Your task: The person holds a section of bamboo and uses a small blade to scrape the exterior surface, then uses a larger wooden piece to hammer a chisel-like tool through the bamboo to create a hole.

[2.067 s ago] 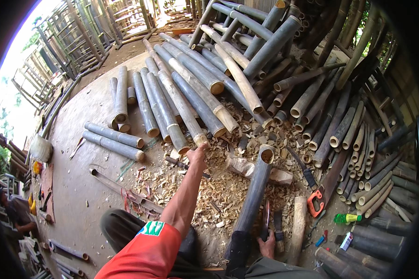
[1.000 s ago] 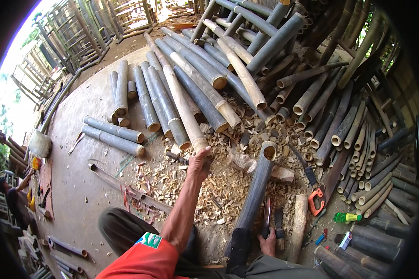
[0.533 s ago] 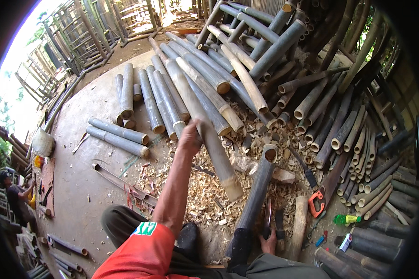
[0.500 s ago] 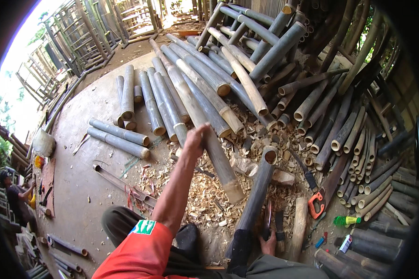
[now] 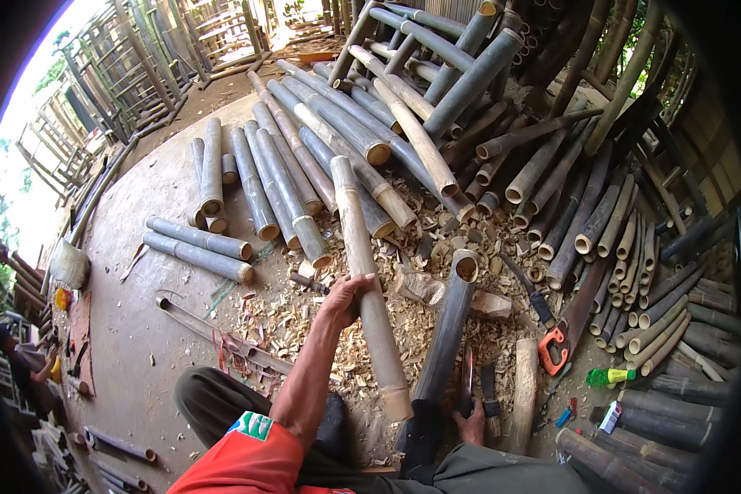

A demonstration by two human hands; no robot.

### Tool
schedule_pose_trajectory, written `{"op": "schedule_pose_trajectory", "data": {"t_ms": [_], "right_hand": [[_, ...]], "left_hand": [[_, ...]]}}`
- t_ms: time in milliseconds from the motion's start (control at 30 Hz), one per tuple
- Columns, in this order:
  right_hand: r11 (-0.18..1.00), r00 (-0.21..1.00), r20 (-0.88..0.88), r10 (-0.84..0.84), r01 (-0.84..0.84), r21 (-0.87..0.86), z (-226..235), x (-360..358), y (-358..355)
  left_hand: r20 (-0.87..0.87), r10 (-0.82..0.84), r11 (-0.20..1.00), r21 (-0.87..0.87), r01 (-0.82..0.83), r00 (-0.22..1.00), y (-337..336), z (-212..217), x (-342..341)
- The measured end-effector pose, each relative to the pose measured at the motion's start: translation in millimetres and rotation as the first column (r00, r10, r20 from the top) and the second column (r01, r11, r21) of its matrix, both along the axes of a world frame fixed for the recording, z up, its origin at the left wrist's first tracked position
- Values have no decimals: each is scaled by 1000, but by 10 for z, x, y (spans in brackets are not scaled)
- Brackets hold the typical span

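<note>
My left hand point(image 5: 346, 301) is closed around the middle of a pale bamboo pole point(image 5: 380, 346). The pole slants from the far stack toward my feet, its lower end near my dark boot. Low at the right, my right hand point(image 5: 471, 426) is closed at the base of a long-bladed knife point(image 5: 468, 380) whose blade points away from me; most of the grip is hidden. Between the hands a thick dark bamboo piece point(image 5: 447, 325) stands tilted, its cut end showing. Beside my right hand lies another dark blade-like tool point(image 5: 491, 398) next to a short pale log point(image 5: 524, 387).
Wood chips point(image 5: 305, 329) cover the ground ahead. Cut bamboo poles point(image 5: 337, 123) are piled beyond, with more bundled on the right. An orange-handled saw point(image 5: 554, 349), a curved knife point(image 5: 539, 306) and a green bottle point(image 5: 610, 377) lie at right. Another person point(image 5: 29, 362) is at far left.
My left hand has drawn the pale bamboo pole nearer and down, and its far end has come away from the stack. My right hand stays beside the knife.
</note>
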State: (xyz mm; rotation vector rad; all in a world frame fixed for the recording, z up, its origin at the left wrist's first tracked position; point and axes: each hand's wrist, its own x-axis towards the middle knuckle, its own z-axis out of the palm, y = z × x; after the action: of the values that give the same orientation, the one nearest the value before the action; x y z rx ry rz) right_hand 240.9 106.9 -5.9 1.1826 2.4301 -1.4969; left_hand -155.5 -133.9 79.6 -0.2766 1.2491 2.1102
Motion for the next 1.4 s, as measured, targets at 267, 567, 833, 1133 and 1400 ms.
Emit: {"op": "schedule_pose_trajectory", "data": {"t_ms": [267, 567, 833, 1133, 1400], "right_hand": [[999, 1000, 2, 14, -14, 43, -103, 23, -9], [986, 998, -15, 64, -61, 155, -277, 84, 17], [998, 1000, -9, 6, -6, 60, -127, 35, 6], [1000, 998, -60, -11, 11, 3, -181, 27, -1], [995, 1000, -27, 5, -2, 101, -18, -1, -52]], "left_hand": [[-59, -61, 998, 30, 62, 996, -82, -53, 142], [-175, -64, 997, 33, 70, 983, 14, -180, 145], [-122, -44, 995, 84, 55, 992, 122, -22, 236], [-84, -78, 990, 114, 87, 993, 78, -128, 277], [-77, -144, 981, 118, 152, 987, 156, -164, 385]]}}
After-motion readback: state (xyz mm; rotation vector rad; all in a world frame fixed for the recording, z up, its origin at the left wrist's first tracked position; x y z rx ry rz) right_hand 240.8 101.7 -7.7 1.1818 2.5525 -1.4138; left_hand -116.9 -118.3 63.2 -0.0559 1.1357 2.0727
